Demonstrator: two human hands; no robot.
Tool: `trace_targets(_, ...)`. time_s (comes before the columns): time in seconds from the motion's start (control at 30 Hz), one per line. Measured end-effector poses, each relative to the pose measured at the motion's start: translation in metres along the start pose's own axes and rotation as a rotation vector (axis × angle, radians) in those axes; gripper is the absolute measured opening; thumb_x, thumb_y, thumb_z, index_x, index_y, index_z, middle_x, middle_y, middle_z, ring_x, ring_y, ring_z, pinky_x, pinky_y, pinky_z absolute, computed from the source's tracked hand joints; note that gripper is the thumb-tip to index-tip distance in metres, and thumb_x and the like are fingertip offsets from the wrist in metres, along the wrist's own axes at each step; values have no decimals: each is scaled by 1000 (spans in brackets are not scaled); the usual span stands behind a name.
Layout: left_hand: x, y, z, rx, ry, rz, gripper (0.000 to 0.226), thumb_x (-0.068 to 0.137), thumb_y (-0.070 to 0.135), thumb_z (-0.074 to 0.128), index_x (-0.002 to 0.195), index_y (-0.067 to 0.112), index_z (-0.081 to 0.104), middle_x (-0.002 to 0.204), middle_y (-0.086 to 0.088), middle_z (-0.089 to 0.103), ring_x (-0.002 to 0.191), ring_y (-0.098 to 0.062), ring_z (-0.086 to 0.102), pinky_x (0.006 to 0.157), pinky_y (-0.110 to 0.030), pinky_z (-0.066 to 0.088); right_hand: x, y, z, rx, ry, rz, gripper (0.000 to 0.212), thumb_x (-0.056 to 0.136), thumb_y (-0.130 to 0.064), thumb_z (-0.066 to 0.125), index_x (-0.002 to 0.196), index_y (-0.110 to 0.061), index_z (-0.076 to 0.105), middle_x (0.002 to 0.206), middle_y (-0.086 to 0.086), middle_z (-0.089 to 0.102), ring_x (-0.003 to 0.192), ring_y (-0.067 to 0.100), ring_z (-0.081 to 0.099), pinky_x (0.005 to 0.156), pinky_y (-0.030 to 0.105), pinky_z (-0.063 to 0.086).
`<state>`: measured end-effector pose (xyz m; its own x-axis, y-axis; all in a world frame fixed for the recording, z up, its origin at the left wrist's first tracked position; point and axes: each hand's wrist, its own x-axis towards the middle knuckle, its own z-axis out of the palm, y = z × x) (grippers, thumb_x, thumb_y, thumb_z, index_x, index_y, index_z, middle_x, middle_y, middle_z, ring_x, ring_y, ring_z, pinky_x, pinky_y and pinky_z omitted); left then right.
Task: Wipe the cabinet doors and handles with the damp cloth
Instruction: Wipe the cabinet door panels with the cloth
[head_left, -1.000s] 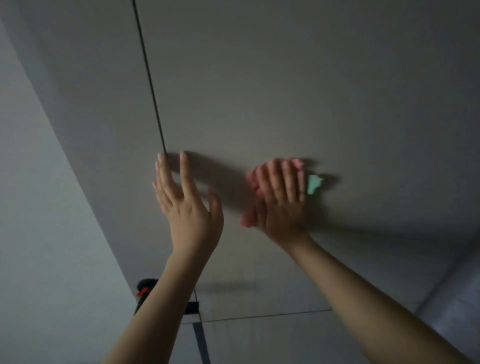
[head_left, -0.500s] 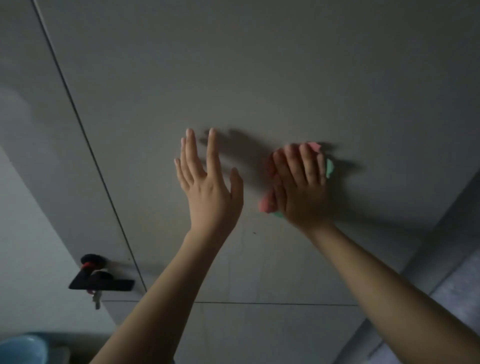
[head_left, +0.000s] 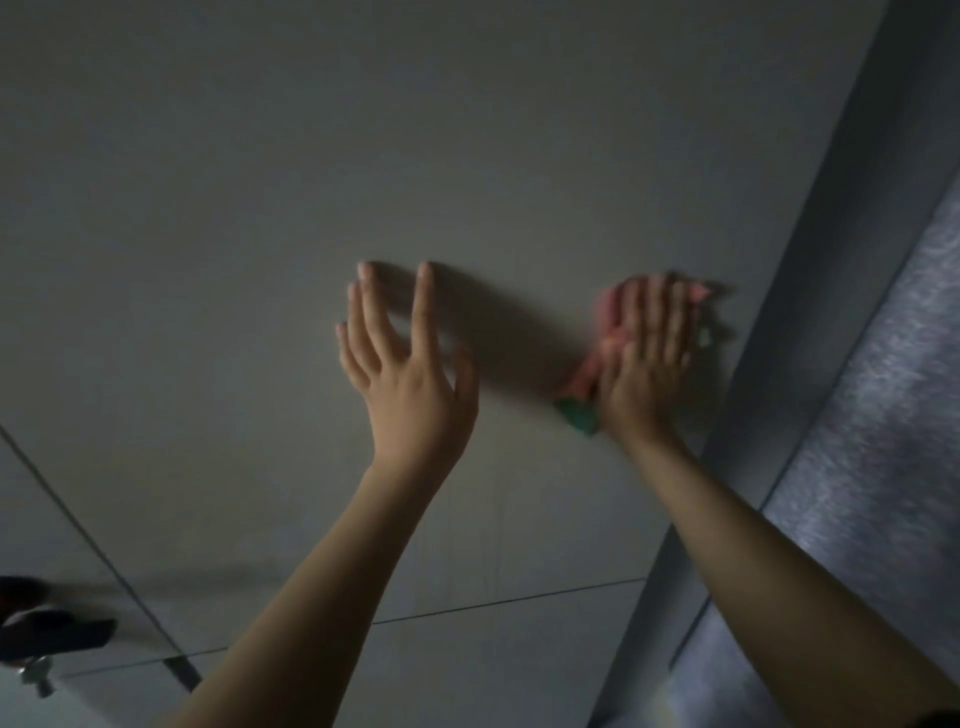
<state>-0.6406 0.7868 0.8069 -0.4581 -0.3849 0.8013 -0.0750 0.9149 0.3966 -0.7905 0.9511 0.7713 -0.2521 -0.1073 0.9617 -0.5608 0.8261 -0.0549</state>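
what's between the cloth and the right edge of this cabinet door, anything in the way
Nothing visible. The right hand presses the cloth flat on the cabinet door, and the strip of door between it and the grey frame is bare. The left hand is on the other side.

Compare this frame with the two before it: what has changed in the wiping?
The right hand has slid the cloth rightward across the cabinet door, from near the seam toward the door's right edge. The left hand followed alongside. Unchanged: right palm flat on the cloth, left fingers straight and holding nothing.
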Motion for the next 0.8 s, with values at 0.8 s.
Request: trace_targets(0.8, -2, 0, -13, -44, -65, -11, 63, 87, 36, 39, 149, 30, 25, 159, -11, -4, 145, -25, -6, 115, -43, 0, -54, -28, 10, 143, -60, 371, 58, 101, -35, 21, 144, 4, 25, 148, 29, 27, 138, 41, 17, 117, 43, 7)
